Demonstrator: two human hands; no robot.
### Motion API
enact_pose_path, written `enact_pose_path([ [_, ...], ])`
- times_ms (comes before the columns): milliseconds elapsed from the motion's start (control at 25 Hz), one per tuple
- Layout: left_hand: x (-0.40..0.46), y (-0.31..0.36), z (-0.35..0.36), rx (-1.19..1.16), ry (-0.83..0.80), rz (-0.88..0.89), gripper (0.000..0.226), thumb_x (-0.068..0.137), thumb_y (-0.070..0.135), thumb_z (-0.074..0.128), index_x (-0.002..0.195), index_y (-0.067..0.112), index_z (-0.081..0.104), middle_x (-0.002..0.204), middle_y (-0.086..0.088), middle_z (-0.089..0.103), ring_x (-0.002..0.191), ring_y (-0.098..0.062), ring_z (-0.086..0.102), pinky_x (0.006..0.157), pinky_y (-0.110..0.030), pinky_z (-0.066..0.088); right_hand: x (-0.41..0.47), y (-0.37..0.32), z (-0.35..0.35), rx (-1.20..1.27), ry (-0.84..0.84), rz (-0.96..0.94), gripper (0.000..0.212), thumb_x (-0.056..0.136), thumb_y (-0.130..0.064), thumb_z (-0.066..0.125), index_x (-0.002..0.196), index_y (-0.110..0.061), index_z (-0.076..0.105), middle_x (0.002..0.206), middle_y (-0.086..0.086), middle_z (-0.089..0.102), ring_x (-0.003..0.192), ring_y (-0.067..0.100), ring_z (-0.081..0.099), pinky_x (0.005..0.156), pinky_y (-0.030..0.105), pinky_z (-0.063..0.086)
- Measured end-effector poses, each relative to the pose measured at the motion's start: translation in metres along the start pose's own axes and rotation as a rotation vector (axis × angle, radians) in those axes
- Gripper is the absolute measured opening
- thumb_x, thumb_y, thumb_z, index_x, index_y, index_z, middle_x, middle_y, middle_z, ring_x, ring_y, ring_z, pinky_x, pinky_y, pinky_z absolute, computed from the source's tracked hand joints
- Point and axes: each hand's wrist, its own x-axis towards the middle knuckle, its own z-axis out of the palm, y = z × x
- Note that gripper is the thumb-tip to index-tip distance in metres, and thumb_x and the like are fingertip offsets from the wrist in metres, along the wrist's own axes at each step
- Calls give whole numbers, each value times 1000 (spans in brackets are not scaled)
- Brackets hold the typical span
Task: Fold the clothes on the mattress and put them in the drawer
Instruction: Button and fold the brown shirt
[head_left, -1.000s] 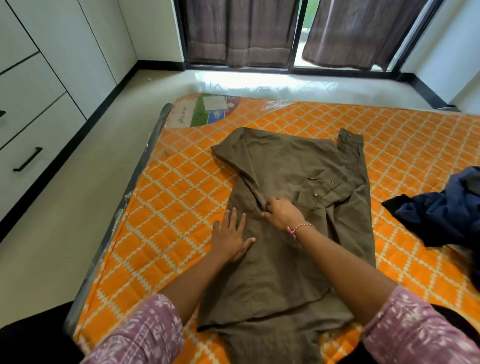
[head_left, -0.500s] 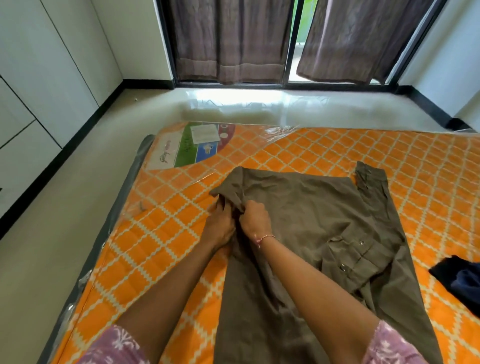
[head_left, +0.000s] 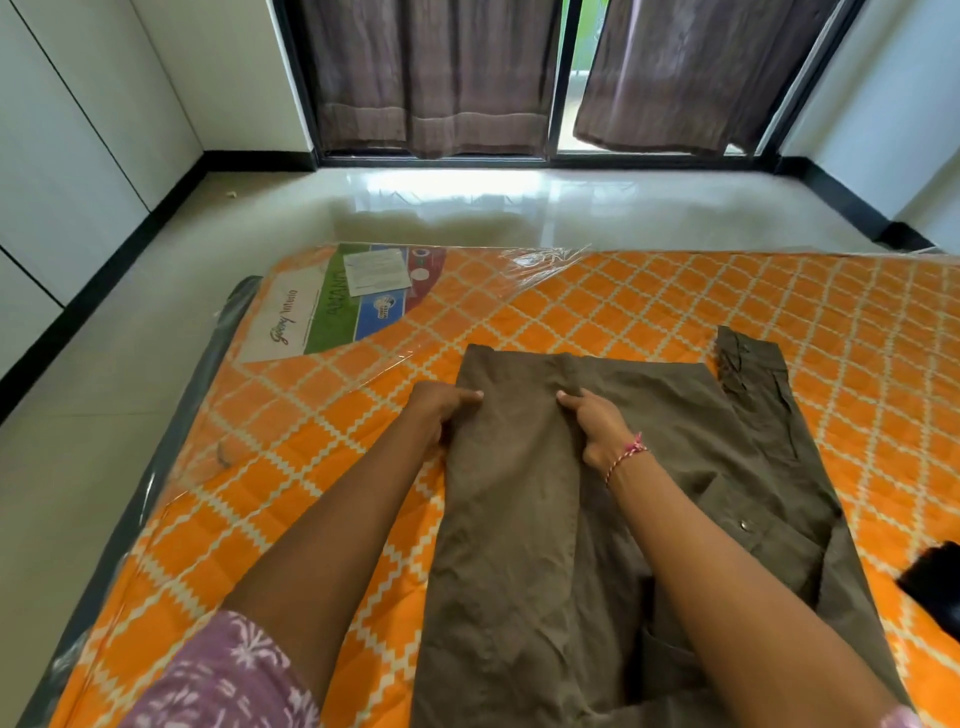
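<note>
Orange quilted mattress (head_left: 675, 291), wrapped in clear plastic and lying on a pale tiled floor (head_left: 156, 395) before a curtained window (head_left: 431, 78), carries the olive-brown trousers (head_left: 519, 545) spread lengthwise toward the viewer. White cabinet fronts (head_left: 62, 130) line the wall at the left; whether any of these is the drawer meant cannot be told. At the right edge a dark garment (head_left: 935, 582) lies partly in view, apart from the trousers. The step in hand appears to be laying one trouser leg over the other and squaring its far end. To do this well, the two edges should be drawn level, the fabric pulled taut away from the body, and the long crease smoothed flat before any crosswise fold, since wrinkles near the lower part would otherwise be trapped. The left hand (head_left: 441, 405) sits at the far left corner of the upper layer, thumb extended along the cloth and fingers curled at its edge, apparently pinching it. The right hand (head_left: 597, 421), with a pink-and-white thread band at the wrist, curls its fingers round a raised ridge of fabric at the other side of the same layer. Both forearms reach forward, nearly parallel, with patterned purple sleeves at the elbows. The task is judged to be at an early stage.
</note>
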Motion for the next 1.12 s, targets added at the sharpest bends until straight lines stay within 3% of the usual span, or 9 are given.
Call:
enact_pose_path([
  [80,2,2,-1,-100,25,78,6,87,7,67,84,2,64,84,-10,63,69,-20,59,64,-31,51,5,-8,8,47,-68,-16,18,97,-6,49,109,-7,62,101,10,63,82,21,62,76,34,52],
  [160,4,-4,-6,-180,71,130,10,90,9,63,81,7,63,79,-7,62,69,-19,59,57,-27,51,13,-4,9,37,-52,-42,24,96,-5,50,119,-4,58,90,6,63,75,15,59,64,26,54],
  [240,6,-12,-11,-170,53,80,7,89,12,65,85,8,61,84,-8,64,68,-17,58,51,-25,49,10,-4,7,-19,9,-47,32,94,-1,52,124,-11,52,91,4,59,77,12,56,68,26,52],
  [360,4,-17,-11,-13,108,86,31,87,7,65,117,6,59,116,-14,64,90,-26,62,70,-34,52,8,-2,5,-56,68,-58,35,92,-7,54,123,-20,44,105,5,57,94,18,56,90,37,48],
  [480,-41,-31,-1,419,329,322,47,93,19,55,137,10,39,133,-15,50,119,-34,51,92,-40,44,-29,9,-5,-573,282,-301,37,85,-24,59,122,-17,55,108,7,62,101,23,57,93,37,45],
  [680,-84,-101,-15,330,212,103,47,90,43,57,113,2,58,114,-18,63,105,-34,60,87,-38,49,-158,89,-22,-1194,204,-211,54,89,-62,45,118,-17,53,110,14,65,107,34,59,81,36,46],
  [760,-97,-120,-30,350,139,104,42,86,42,63,106,5,66,109,-16,68,100,-32,64,81,-33,50,-177,112,-27,-1221,207,-259,47,93,-51,47,127,-19,42,113,13,64,107,34,60,82,38,47],
  [880,-129,-137,-33,466,310,219,32,89,38,62,94,6,63,100,-17,68,94,-34,62,66,-32,40,-180,123,-31,-1241,217,-353,38,97,-38,46,128,-17,38,110,13,65,100,34,62,77,39,49],
  [1120,-165,-148,-31,553,358,222,37,95,37,52,112,4,53,113,-18,62,104,-36,58,76,-37,44,-183,123,-42,-1457,202,-473,35,101,-39,33,122,-11,41,106,12,65,96,32,63,71,36,45],
])
